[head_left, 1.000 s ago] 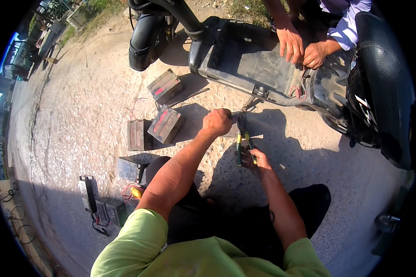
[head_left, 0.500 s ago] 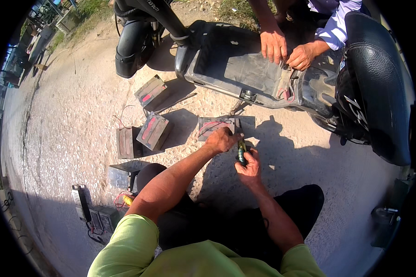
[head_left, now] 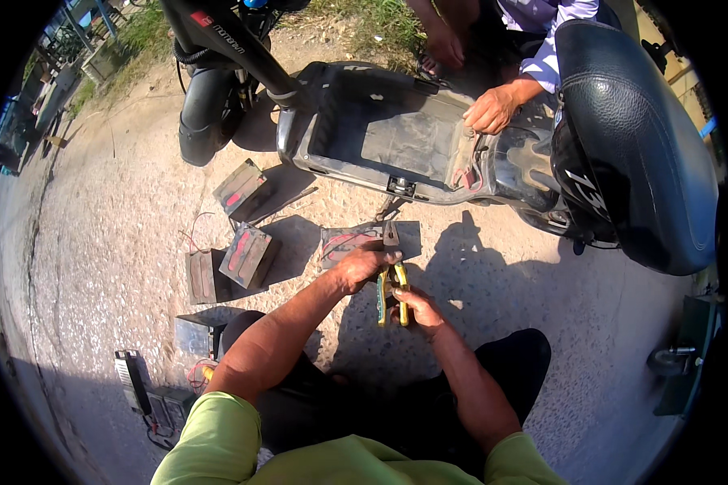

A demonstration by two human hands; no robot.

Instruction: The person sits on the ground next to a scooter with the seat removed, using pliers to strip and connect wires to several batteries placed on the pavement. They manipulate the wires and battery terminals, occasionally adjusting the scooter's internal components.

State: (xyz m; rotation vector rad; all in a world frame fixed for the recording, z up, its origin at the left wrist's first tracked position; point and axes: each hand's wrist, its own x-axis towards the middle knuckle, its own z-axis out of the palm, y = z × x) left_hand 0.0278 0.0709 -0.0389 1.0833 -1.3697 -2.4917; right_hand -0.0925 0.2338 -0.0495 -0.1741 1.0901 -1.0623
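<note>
Yellow-and-dark pliers [head_left: 402, 287] point upward, handles toward me, over a grimy battery [head_left: 344, 246] with red wire on its top. My left hand [head_left: 364, 268] has its fingers closed at the pliers' pivot, just in front of that battery; anything else in them is hidden. My right hand [head_left: 419, 311] grips the pliers' handles from below. Left of them lie three similar batteries [head_left: 247, 255], [head_left: 206, 275], [head_left: 239, 186], one leaning on another.
A black scooter with an open floor compartment [head_left: 388, 137] and seat [head_left: 631, 145] stands across the top. A co-worker's hand [head_left: 493, 109] touches the compartment's rear. A slim device [head_left: 133, 384] and yellow tool [head_left: 207, 373] lie lower left; a wheeled green object [head_left: 687, 356] is at right.
The pliers swung over the battery, now revealed under my hands, and their handles are turned differently in my right hand. One co-worker's hand withdrew from the compartment. The view shifted slightly.
</note>
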